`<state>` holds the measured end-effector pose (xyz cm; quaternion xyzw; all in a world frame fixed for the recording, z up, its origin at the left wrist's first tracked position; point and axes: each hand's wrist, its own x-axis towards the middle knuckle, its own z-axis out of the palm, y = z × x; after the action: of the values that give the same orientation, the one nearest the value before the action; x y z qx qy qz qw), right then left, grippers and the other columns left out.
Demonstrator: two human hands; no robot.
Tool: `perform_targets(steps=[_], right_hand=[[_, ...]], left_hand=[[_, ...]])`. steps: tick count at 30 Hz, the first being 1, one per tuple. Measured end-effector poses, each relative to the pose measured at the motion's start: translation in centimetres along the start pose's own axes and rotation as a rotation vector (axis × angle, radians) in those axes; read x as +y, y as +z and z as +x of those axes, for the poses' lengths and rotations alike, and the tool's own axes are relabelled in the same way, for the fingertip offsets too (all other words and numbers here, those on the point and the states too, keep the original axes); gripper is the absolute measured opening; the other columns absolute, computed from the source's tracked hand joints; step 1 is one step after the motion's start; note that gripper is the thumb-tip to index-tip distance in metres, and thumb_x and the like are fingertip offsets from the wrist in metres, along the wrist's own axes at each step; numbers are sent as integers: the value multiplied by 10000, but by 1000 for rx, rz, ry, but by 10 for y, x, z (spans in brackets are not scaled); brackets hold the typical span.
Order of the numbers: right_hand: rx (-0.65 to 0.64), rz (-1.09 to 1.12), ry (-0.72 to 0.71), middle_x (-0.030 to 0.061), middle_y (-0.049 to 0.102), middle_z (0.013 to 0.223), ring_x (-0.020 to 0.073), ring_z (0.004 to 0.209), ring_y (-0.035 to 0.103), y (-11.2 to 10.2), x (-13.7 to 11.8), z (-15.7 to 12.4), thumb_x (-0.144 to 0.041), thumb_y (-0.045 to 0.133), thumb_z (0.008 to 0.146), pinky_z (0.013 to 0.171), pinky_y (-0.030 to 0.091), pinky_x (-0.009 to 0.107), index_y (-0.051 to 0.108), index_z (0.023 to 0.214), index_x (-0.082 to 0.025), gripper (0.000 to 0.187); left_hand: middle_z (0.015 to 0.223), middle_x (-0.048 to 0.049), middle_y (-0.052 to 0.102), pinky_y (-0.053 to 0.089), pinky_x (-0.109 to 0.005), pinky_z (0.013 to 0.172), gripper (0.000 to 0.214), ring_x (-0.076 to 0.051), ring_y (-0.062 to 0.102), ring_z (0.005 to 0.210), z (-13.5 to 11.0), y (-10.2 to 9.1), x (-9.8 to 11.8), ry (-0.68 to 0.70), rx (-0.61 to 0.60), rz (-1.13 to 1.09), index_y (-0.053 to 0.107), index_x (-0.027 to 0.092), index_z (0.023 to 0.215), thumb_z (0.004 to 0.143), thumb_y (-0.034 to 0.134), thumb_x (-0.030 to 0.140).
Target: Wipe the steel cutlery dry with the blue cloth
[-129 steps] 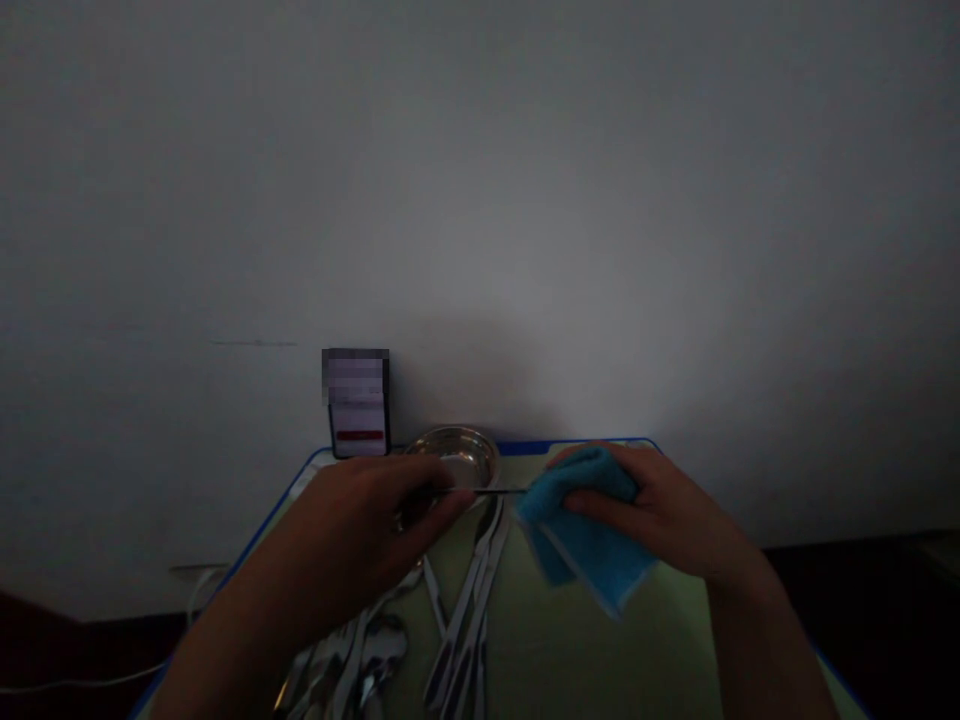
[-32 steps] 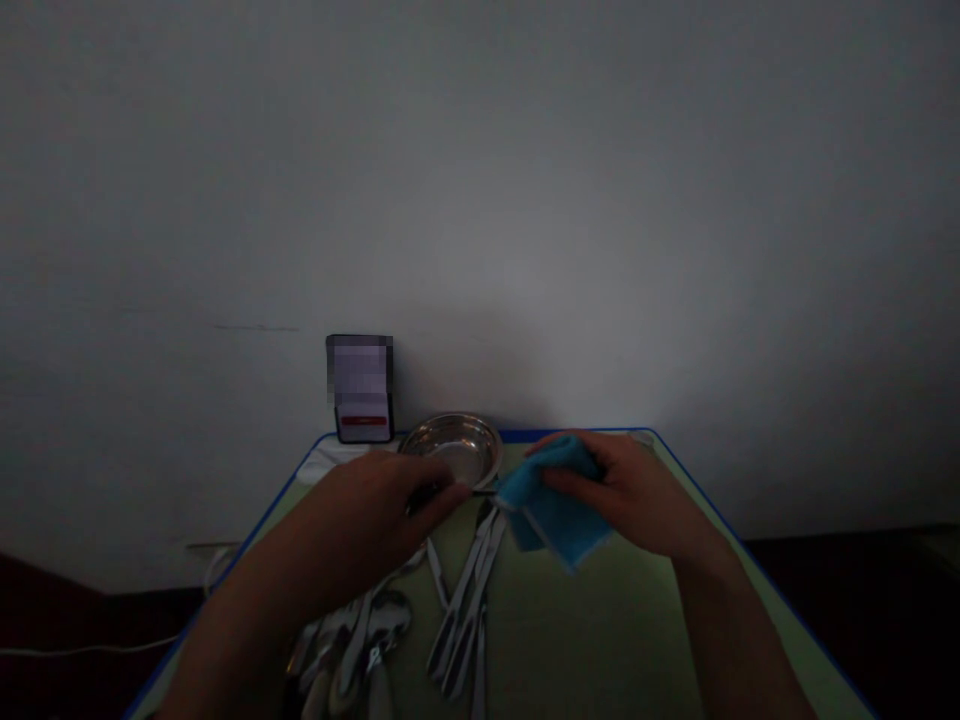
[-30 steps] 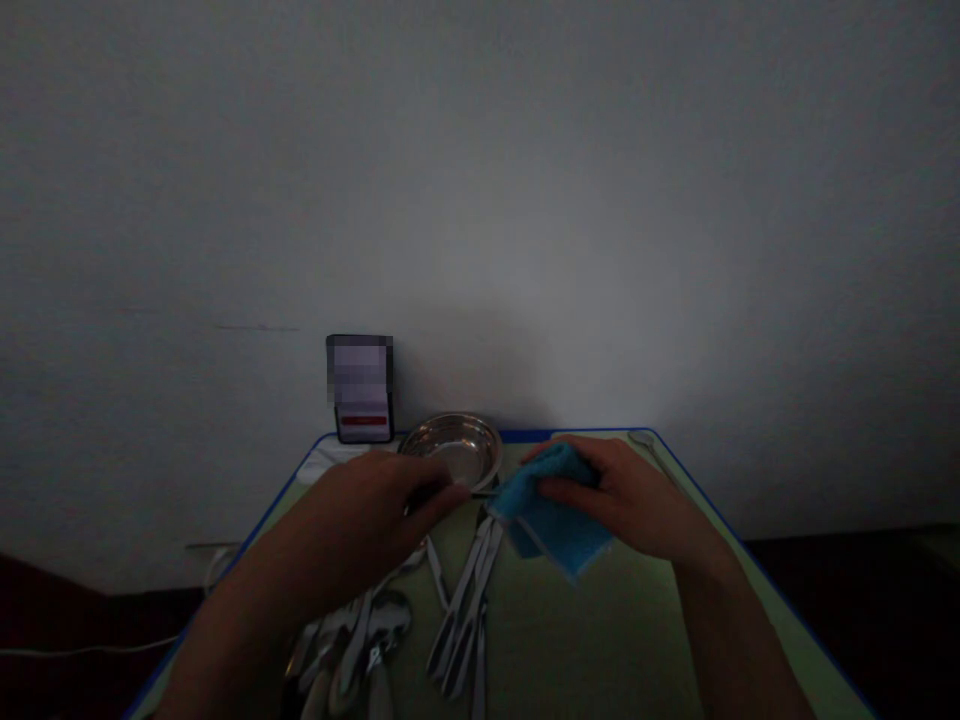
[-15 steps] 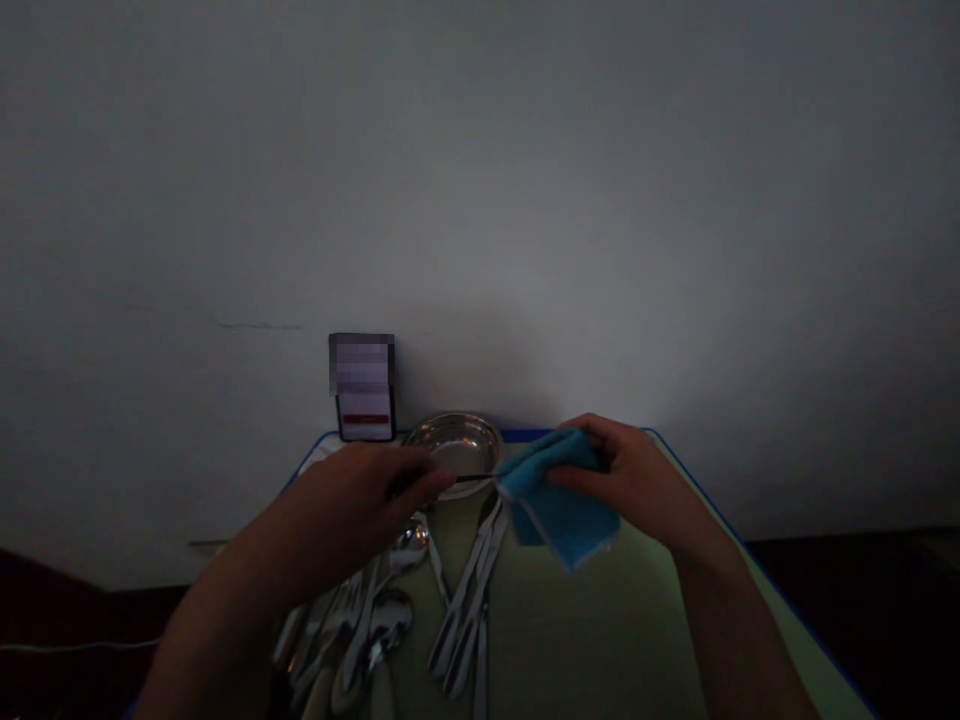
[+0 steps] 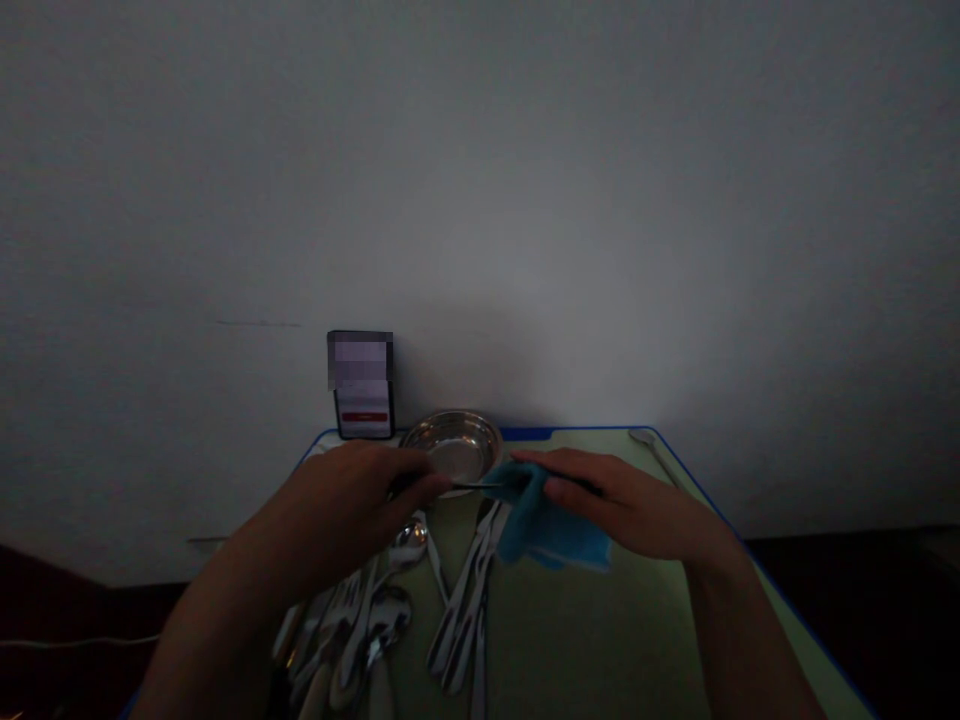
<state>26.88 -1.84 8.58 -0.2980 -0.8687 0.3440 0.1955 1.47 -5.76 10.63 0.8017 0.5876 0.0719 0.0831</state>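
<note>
A thin metal utensil (image 5: 476,486) spans the gap between the two hands, its long axis running left to right, nearly level and parallel to the far edge of the table (image 5: 592,640). Its left end is hidden in the left hand (image 5: 375,490), whose thumb and fingers are closed on it; its right end points into the blue cloth (image 5: 559,540), so which end is the head cannot be told. The right hand (image 5: 619,495) pinches the cloth around that end, the loose part hanging down. The exposed shaft crosses in front of the near rim of the steel bowl (image 5: 457,450); whether they touch is unclear. Below lie long-handled utensils (image 5: 461,610), lengthwise away from the person, beside mixed spoons and forks (image 5: 386,620).
</note>
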Motion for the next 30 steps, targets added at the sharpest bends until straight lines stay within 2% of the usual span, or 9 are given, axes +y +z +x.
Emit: perform_targets(steps=[4, 7, 10, 14, 19, 24, 30], right_hand=[[39, -25, 13, -4, 595, 1221, 171, 1074, 556, 0, -1, 1, -303, 441, 900, 937, 414, 340, 481, 1272, -309, 374], [132, -45, 68, -28, 633, 1154, 165, 985, 599, 1, -1, 3, -290, 511, 860, 856, 450, 310, 515, 1233, -330, 375], [223, -97, 152, -13, 674, 1040, 174, 862, 622, 2, 1, 3, -337, 574, 808, 747, 463, 296, 564, 1175, -301, 369], [203, -130, 207, 1, 672, 868, 160, 749, 600, 5, 5, 5, -367, 606, 775, 633, 426, 259, 649, 970, -239, 237], [188, -154, 180, -24, 593, 679, 119, 617, 528, 10, 5, 9, -390, 596, 784, 535, 348, 225, 624, 767, -200, 193], [175, -52, 100, -35, 619, 707, 105, 618, 536, 11, 3, 12, -334, 549, 831, 550, 368, 217, 628, 804, -204, 154], [199, -47, 90, -27, 644, 735, 109, 620, 552, 9, 3, 10, -322, 521, 849, 544, 390, 219, 633, 878, -208, 163]], left_hand=[[691, -45, 657, 377, -250, 541, 402, -162, 576, 599, 1, -1, 1, -5, -10, 2, 657, 184, 774, 876, 358, 433], [701, -47, 660, 377, -253, 545, 407, -165, 580, 607, 0, -1, 3, -4, -16, -4, 654, 189, 788, 883, 345, 435], [722, -49, 667, 379, -257, 552, 403, -167, 584, 612, -1, -1, 6, 9, -9, 1, 654, 196, 816, 887, 338, 435], [724, -48, 672, 373, -266, 548, 402, -179, 592, 619, 1, 1, 9, -2, 14, 41, 653, 209, 802, 888, 339, 445], [731, -43, 681, 371, -274, 556, 385, -188, 603, 634, 0, 0, 9, -5, 50, 62, 656, 223, 795, 879, 362, 457], [709, -40, 684, 359, -260, 529, 374, -174, 599, 604, -2, -3, 6, -2, 70, 70, 659, 219, 777, 875, 379, 446], [719, -53, 686, 365, -264, 524, 391, -174, 596, 591, -2, -4, 6, -11, 75, 48, 661, 210, 796, 877, 363, 449]])
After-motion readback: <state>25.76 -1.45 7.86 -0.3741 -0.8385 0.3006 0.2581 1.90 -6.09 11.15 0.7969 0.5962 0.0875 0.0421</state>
